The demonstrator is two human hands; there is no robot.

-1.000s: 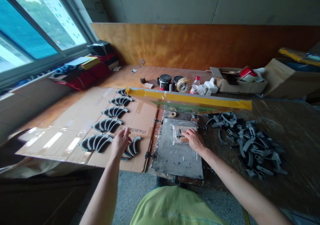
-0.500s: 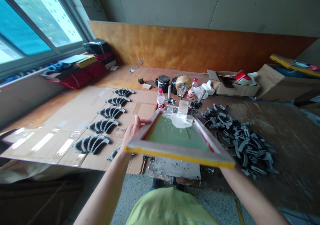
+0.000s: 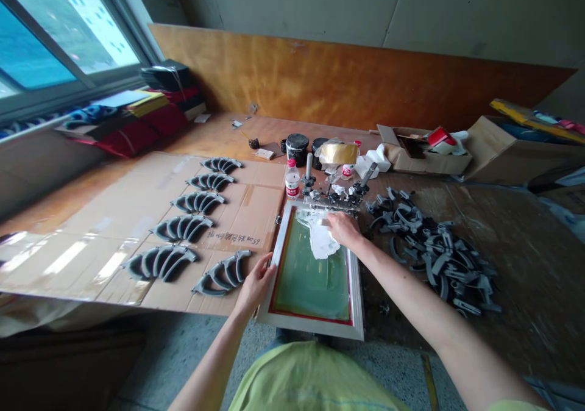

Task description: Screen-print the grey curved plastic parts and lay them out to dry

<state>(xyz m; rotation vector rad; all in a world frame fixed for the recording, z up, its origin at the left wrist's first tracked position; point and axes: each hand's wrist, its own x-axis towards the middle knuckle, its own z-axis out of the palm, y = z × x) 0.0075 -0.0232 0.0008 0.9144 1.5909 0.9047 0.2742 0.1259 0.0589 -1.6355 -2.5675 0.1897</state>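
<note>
A silk-screen frame with green mesh and a red inner border lies flat in front of me. White ink is pooled on the far half of the mesh. At the frame's left side, my left hand is closed on the edge. My right hand is over the far end of the mesh, closed around a pale squeegee mostly hidden by the fingers. A metal hinge clamp stands at the frame's far edge.
Rows of grey curved parts lie on cardboard to the left. A heap of similar parts is on the right. Behind the clamp stand a red-capped bottle, black tubs and a tape roll. Open boxes are at the back right.
The frame has dropped from a raised tilt to lying flat. My right hand has left its near right corner and taken hold of the squeegee. My left hand has come down with the frame.
</note>
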